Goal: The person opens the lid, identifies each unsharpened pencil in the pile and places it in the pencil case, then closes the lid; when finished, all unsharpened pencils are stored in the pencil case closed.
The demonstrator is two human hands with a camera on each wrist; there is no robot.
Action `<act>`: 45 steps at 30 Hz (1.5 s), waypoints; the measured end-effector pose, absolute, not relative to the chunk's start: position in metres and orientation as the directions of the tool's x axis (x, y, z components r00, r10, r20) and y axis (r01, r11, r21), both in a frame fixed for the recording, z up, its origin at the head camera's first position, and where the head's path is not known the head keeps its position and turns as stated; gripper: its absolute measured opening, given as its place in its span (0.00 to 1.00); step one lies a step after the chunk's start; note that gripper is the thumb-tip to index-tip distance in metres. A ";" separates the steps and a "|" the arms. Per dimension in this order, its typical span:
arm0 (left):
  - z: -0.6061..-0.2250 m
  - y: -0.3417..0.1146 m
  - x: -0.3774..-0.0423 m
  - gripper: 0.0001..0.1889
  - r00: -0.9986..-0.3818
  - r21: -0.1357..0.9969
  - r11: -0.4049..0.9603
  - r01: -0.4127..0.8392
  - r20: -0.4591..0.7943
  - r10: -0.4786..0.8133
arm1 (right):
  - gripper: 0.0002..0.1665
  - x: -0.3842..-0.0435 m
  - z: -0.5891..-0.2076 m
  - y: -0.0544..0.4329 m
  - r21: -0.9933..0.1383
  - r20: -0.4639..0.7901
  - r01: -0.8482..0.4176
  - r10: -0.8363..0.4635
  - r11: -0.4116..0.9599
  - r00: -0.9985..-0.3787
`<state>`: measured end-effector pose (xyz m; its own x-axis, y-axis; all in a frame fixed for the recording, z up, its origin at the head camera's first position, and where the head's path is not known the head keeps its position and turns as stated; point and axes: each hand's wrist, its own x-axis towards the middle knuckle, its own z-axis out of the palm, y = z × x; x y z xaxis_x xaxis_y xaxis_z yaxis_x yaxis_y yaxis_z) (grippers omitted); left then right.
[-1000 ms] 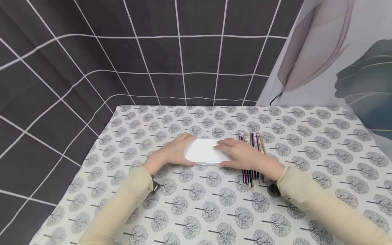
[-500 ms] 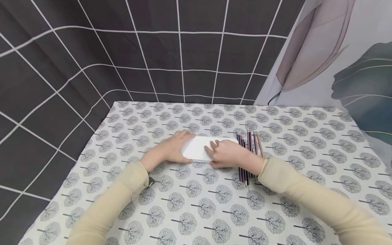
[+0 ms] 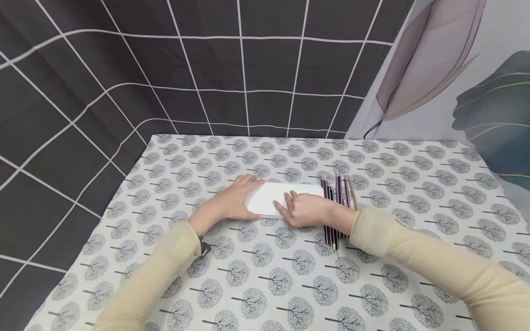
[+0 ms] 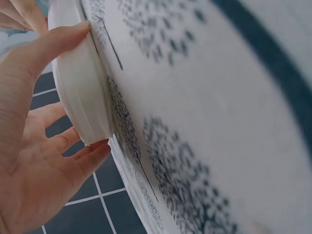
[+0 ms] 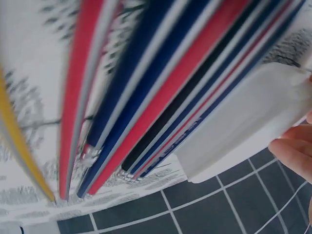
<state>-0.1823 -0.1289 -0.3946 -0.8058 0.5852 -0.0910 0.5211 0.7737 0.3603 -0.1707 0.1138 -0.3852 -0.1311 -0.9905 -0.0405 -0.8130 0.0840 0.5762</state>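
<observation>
Pencils (image 3: 339, 191) lay just beside a flat white box (image 3: 269, 197) on a tree-print tablecloth (image 3: 410, 271) as, from afar, I saw the left hand (image 3: 236, 200) grip the box's left end; the right hand (image 3: 306, 210) bent its fingers over the top, any pinch unclear.

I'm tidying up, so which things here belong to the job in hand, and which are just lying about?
In the job:
white box, with the left hand and right hand on it
pencils beside it, probably

Just around it:
tablecloth
dark checked curtain
leaf-print curtain
</observation>
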 end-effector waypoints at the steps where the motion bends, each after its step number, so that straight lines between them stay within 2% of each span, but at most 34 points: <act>1: -0.394 -0.128 -0.182 0.51 -0.802 0.361 0.770 0.526 -0.090 0.590 | 0.26 -0.170 -0.386 0.115 0.609 -0.051 -0.791 -0.992 0.063 -0.118; 4: -0.391 -0.128 -0.182 0.52 -0.797 0.350 0.772 0.531 -0.105 0.595 | 0.27 -0.168 -0.389 0.116 0.693 -0.071 -0.721 -0.995 -0.003 -0.063; 8: -0.391 -0.127 -0.181 0.52 -0.791 0.336 0.776 0.535 -0.123 0.599 | 0.30 -0.164 -0.393 0.115 0.724 -0.048 -0.689 -0.999 -0.022 -0.018; 17: -0.389 -0.127 -0.181 0.52 -0.801 0.321 0.790 0.522 -0.133 0.583 | 0.25 -0.160 -0.392 0.110 0.730 -0.053 -0.682 -0.999 -0.036 -0.003; 20: -0.390 -0.127 -0.181 0.52 -0.803 0.320 0.792 0.519 -0.135 0.581 | 0.26 -0.157 -0.392 0.110 0.705 -0.038 -0.709 -0.998 0.014 -0.058; 25: -0.391 -0.126 -0.181 0.52 -0.795 0.311 0.784 0.537 -0.123 0.593 | 0.31 -0.151 -0.386 0.106 0.622 -0.047 -0.758 -0.957 0.198 -0.288; 28: -0.392 -0.125 -0.180 0.52 -0.798 0.272 0.792 0.547 -0.119 0.591 | 0.33 -0.151 -0.382 0.098 0.574 -0.076 -0.780 -0.932 0.250 -0.355; 31: -0.392 -0.125 -0.178 0.51 -0.802 0.233 0.800 0.552 -0.113 0.586 | 0.31 -0.154 -0.380 0.090 0.546 -0.115 -0.803 -0.929 0.238 -0.353; 37: -0.394 -0.124 -0.175 0.51 -0.810 0.218 0.811 0.544 -0.118 0.575 | 0.30 -0.158 -0.381 0.084 0.519 -0.182 -0.840 -0.941 0.155 -0.286; 41: -0.394 -0.124 -0.176 0.52 -0.806 0.198 0.809 0.553 -0.118 0.580 | 0.29 -0.160 -0.381 0.085 0.488 -0.183 -0.861 -0.948 0.141 -0.259; 45: -0.390 -0.124 -0.178 0.52 -0.798 0.156 0.802 0.576 -0.106 0.593 | 0.31 -0.162 -0.377 0.088 0.493 -0.144 -0.855 -0.955 0.158 -0.260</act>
<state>-0.1780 -0.1242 -0.3899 -0.7978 0.5935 -0.1059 0.5761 0.8023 0.1564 -0.1615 0.0880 -0.3769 -0.2598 -0.9549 -0.1438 -0.8554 0.1585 0.4932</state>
